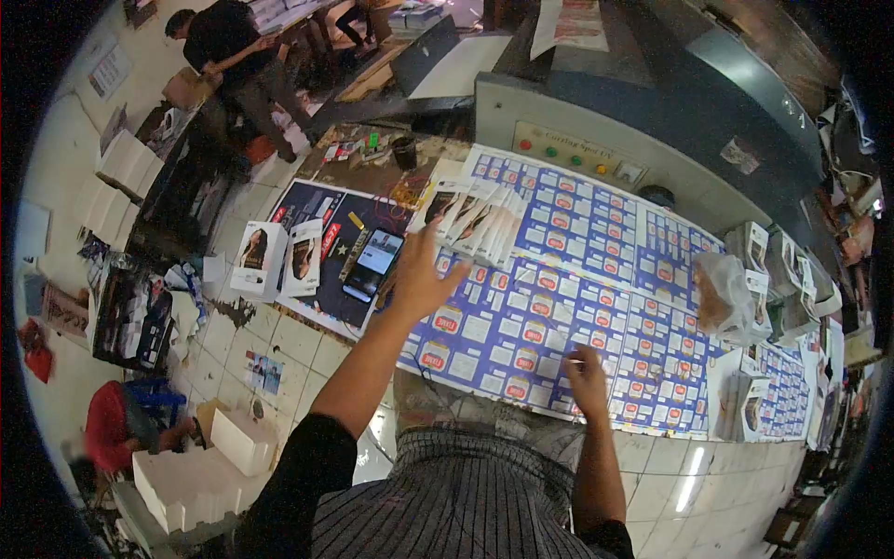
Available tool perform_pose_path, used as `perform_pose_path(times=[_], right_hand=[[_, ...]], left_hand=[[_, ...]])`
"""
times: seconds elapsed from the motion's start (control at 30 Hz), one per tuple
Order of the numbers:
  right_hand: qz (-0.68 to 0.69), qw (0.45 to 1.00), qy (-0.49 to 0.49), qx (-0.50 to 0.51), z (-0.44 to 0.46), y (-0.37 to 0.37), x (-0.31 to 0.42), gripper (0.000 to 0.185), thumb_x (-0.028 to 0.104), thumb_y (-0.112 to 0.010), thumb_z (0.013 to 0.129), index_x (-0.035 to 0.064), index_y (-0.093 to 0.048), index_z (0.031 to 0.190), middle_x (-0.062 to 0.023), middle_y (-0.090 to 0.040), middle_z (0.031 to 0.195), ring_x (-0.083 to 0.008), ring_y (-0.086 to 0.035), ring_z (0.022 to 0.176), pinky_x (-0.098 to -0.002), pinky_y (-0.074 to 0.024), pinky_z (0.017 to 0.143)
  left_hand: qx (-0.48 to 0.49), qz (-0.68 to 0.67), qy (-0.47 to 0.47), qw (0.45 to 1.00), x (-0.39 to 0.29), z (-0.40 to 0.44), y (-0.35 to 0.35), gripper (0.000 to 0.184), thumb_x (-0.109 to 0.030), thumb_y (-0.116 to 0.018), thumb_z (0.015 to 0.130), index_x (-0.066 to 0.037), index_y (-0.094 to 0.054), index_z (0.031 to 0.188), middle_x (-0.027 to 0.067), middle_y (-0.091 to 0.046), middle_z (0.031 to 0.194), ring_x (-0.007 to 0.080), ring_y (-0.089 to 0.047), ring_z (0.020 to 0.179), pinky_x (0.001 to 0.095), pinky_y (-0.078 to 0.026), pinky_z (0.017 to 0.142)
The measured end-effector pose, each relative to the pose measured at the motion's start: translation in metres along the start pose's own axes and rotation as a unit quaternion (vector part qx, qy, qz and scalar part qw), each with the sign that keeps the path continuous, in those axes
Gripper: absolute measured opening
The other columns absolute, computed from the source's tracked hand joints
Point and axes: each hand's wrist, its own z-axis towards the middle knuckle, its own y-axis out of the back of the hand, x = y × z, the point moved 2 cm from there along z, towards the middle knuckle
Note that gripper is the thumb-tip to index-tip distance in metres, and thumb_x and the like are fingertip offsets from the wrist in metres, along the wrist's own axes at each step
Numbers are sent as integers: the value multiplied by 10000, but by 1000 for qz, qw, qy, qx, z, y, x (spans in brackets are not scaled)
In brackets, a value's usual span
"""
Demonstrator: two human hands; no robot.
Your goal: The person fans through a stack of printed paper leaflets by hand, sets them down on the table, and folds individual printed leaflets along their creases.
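My left hand [426, 284] reaches over the table with thumb and fingers apart. Its fingertips are at the near-left edge of a fanned row of flat white cartons [477, 222] printed with a picture of dark hair; whether they touch is unclear. Above the blue printed sheet [545, 307], near its front edge, my right hand [587, 380] has its fingers curled in. What those fingers hold, if anything, is hidden. A smartphone [373, 265] with a lit screen lies left of my left hand. Two white cartons, one a standing box [260, 259], are further left.
Stacked cartons [793, 270] and a clear plastic bag [724, 296] occupy the table's right end. Behind the table stands a grey machine panel [568, 140] with coloured buttons. A dark cup [404, 152] is at the back left. One person [228, 47] stands far left; another sits lower left.
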Motion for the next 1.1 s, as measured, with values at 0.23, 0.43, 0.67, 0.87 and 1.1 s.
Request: perform_pose_path(times=[0.23, 0.43, 0.67, 0.87, 1.1], right_hand=[[-35, 998, -11, 55, 25, -43, 37, 507, 244, -688, 889, -37, -500, 1267, -189, -661, 1093, -277, -678, 954, -359, -538, 790], [43, 997, -56, 28, 132, -66, 50, 686, 387, -720, 845, -58, -484, 1311, -213, -636, 1140, -290, -656, 984, -352, -531, 831], [39, 987, -147, 44, 236, -128, 112, 908, 508, -738, 789, -176, -438, 1306, -292, -577, 1236, -338, -570, 1166, -397, -496, 898], [93, 983, -160, -18, 296, -188, 47, 881, 465, -900, 547, -80, -574, 1157, -281, -613, 1156, -369, -634, 1053, -428, -515, 891], [0, 984, -104, -145, 278, -194, 87, 828, 369, -902, 519, -75, -550, 1122, -289, -609, 1086, -441, -629, 920, -447, -522, 837]], left_hand=[[74, 96, 171, 978, 64, 83, -90, 982, -619, -612, 812, 56, -281, 1444, 272, -298, 1499, 421, -299, 1388, 532, -268, 1120], [189, 117, 273, 936, 70, 90, -95, 870, -680, -449, 876, -20, -382, 1438, 244, -372, 1458, 417, -357, 1353, 563, -269, 1109], [144, 102, 226, 958, 103, 99, -112, 556, -453, -354, 966, -4, -590, 1194, 228, -620, 1188, 403, -587, 1105, 525, -442, 963], [119, 77, 169, 975, 92, 78, -112, 313, -311, -440, 931, -64, -615, 1010, 192, -691, 952, 393, -659, 930, 545, -499, 812], [83, 34, 108, 990, 80, 64, -103, 233, -240, -503, 892, -68, -607, 1011, 188, -697, 892, 395, -673, 835, 536, -504, 765]])
